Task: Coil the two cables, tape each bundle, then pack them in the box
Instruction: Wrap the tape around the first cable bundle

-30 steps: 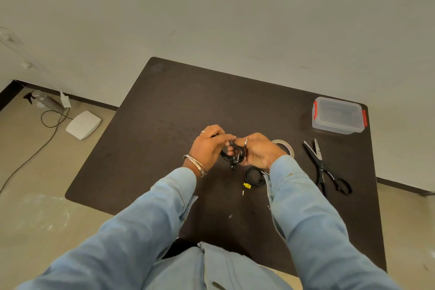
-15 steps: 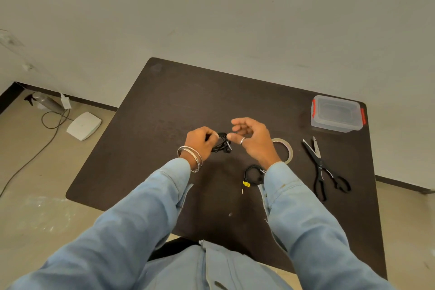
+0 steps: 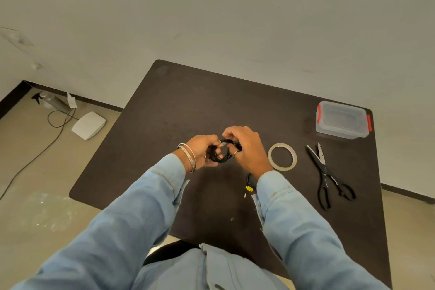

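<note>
Both hands — left hand [image 3: 204, 151], right hand [image 3: 247, 148] — grip the black cable coil [image 3: 223, 154], fingers curled round it, tape roll [image 3: 282, 156] at 3 o'clock.

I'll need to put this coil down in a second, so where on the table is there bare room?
The dark brown table is bare across its far left half, beyond the left hand. The right side is crowded: beige tape roll, black-handled scissors, clear plastic lidded box.
</note>
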A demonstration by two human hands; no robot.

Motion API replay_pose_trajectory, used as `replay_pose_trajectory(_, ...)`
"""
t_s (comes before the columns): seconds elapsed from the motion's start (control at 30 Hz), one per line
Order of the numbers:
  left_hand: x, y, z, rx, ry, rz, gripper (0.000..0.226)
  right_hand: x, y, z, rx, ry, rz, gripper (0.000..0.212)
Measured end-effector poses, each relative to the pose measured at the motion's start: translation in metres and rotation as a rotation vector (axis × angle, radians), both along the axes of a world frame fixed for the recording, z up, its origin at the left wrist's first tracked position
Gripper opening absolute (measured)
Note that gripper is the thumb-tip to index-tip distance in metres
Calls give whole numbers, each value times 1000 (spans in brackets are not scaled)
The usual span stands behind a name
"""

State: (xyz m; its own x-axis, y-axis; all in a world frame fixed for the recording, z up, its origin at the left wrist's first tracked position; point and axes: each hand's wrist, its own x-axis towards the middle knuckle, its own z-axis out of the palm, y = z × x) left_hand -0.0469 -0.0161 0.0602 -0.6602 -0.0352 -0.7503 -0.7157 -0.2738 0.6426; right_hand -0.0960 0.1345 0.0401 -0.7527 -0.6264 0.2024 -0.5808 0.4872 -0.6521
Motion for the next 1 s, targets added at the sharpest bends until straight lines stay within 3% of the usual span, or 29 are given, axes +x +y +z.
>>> replay_pose_trajectory(0.27, -1, -8, -8, 4, 43, 13, 12, -9, 12, 0, -63, 78, 60, 12)
replay_pose_trajectory(0.4, 1, -6, -10, -74, 141, 19, 7, -9, 14, 4, -69, -146, 3, 10)
replay_pose_trajectory(0.6, 2, -11, -10, -455, 294, -221, 12, -6, 13, 7, -57, -449, -53, 8)
replay_pose_trajectory(0.7, 3, -15, -16, -513, 305, -362, 13, -9, 13, 3, 24, -536, -76, 20)
replay_pose_trajectory(0.77, 3, -16, -20, -552, 315, -456, 15, -10, 13, 2, 28, -721, -112, 27)
replay_pose_trajectory(0.87, 2, -17, -23, -608, 338, -620, 18, -5, 13, -1, -23, -993, -117, 24)
replay_pose_trajectory(1.0, 2, -21, -29, -572, 366, -709, 16, 2, 12, -10, -23, -1096, -148, 14)
